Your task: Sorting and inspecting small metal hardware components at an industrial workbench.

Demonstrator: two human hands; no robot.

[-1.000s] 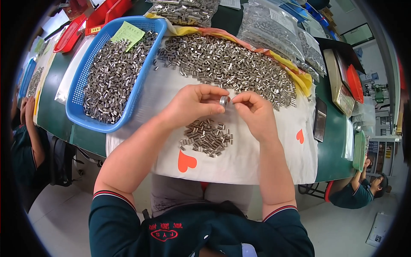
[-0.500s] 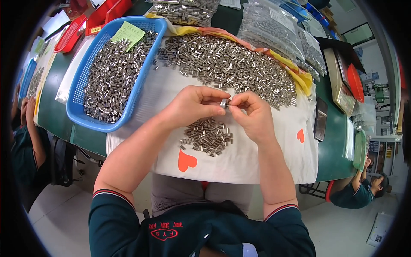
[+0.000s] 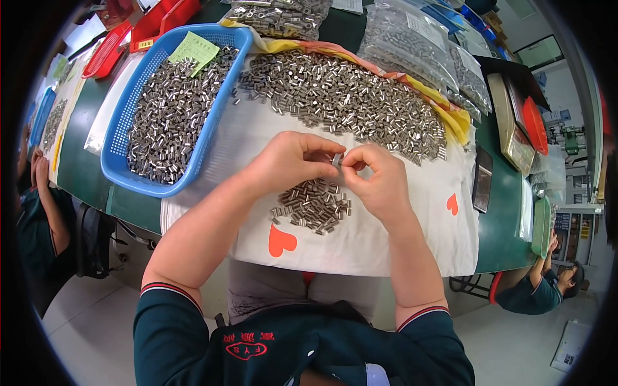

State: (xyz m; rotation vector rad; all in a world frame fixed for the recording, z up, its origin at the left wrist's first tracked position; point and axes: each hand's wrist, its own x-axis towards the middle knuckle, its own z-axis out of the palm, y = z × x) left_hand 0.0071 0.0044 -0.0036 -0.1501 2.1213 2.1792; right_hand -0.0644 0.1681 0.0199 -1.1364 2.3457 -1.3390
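Observation:
My left hand [image 3: 293, 161] pinches a small round metal piece [image 3: 336, 160] between thumb and fingers, over the white cloth [image 3: 412, 219]. Against its right side press the closed thumb and forefinger of my right hand [image 3: 380, 177]; whatever lies between those fingertips is hidden. Just below the hands is a small heap of short metal cylinders [image 3: 312, 206]. A much larger spread of the same cylinders [image 3: 347, 96] covers the far part of the cloth.
A blue plastic basket [image 3: 109, 145] of metal cylinders, with a green slip [image 3: 195, 53], stands on the left. Clear bags of metal parts [image 3: 405, 45] lie at the back. A dark flat object [image 3: 481, 179] lies right. Other people work at both sides.
My right fingertips have closed in on the metal piece and now cover more of it. The left hand has hardly moved, and the heaps look the same.

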